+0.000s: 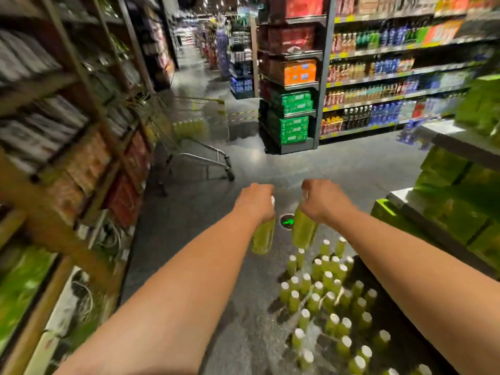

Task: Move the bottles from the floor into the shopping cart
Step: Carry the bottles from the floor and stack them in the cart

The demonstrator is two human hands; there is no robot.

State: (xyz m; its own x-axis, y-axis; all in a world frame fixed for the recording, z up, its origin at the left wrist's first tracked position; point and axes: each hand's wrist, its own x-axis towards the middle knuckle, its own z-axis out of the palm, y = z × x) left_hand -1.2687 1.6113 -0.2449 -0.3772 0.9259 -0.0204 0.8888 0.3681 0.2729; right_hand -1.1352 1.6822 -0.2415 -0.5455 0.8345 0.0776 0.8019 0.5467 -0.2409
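Observation:
My left hand (pixel 255 203) grips a green bottle (pixel 262 235) by its white-capped neck, and the bottle hangs below my fist. A second green bottle (pixel 303 230) hangs the same way from my right hand (pixel 322 200), which grips its neck. Both are held in the air above the grey floor. Several more green bottles with white caps (pixel 330 301) stand in a cluster on the floor at the lower right. The wire shopping cart (pixel 189 131) stands ahead to the left, beside the left shelving, with green bottles inside its basket.
Wooden shelving (pixel 81 158) lines the left side. Green product boxes on a low display (pixel 460 190) stand at the right. A tall drinks shelf (pixel 292 104) closes the aisle ahead. A round green arrow marker (pixel 287 221) is set in the floor.

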